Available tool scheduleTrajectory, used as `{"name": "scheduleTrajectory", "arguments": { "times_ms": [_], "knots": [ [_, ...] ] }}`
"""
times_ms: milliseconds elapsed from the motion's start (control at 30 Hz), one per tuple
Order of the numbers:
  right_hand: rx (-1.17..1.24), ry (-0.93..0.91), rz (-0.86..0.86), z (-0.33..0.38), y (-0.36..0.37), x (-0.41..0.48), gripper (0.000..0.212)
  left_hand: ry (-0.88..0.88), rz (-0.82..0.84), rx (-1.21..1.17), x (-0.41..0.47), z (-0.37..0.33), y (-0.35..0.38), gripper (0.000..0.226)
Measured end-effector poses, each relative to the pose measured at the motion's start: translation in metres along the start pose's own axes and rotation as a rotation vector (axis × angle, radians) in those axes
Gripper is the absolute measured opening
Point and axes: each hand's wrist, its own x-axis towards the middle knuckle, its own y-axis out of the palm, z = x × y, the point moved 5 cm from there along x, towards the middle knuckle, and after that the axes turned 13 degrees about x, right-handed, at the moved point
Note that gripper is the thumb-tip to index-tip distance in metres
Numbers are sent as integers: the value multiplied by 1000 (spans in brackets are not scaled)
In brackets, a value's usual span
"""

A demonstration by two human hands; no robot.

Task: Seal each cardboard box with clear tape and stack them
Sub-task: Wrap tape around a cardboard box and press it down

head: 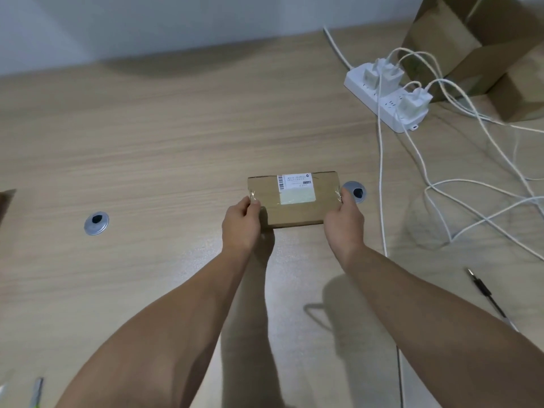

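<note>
The step in hand appears to be smoothing the ends of the clear tape [338, 193] down over the short sides of the cardboard box [297, 212]; to do it well, each thumb should rub outward from the top face and round the edge, so the crinkled film lies flat and no air stays under it; the box should be kept pressed flat on the table [162, 142] so it cannot slide towards the white cables [382, 178] just to its right. The left hand [242, 220] pinches the box's left end, thumb on top and fingers curled round the side; the right hand [343, 222] grips the right end the same way. The box sits a little right of the frame's centre, near a grey grommet [356, 192] that shows behind its right end; it is flat, brown and oblong, with a white printed label [294, 182] and a pale patch below it on the top face; the tape shows only as shiny wrinkles at both ends, so whether it runs the full length cannot be told.
</note>
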Motion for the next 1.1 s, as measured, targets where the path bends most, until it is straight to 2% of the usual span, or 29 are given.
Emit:
{"name": "scheduleTrajectory", "arguments": {
  "times_ms": [100,200,300,367,467,533,600,700,967,1100],
  "knots": [
    [-22,-29,-2,1,1,8,73,-2,7,30,9,-2,5,32],
    [-57,-42,30,0,2,11,71,-7,38,45,14,2,11,21],
    [-87,-120,31,-3,2,11,70,-31,33,43,12,3,10,29],
    [-142,-205,22,1,1,2,68,-62,18,33,9,7,4,17],
    [-181,-314,-13,13,-3,-28,49,-90,4,60,-5,15,-11,48],
    [-134,-357,0,17,-1,-53,41,-104,-10,75,-18,24,-23,50],
    [-123,-288,149,11,11,-76,36,-110,-21,71,-36,37,-35,45],
    [-175,-129,345,-7,32,-106,41,-118,-35,54,-68,55,-51,37],
    [-271,-53,527,-32,87,-206,41,-234,-152,-1,-157,136,-105,19],
    [-243,-37,613,-43,109,-252,41,-292,-225,-61,-191,176,-128,27]
  ]
}}
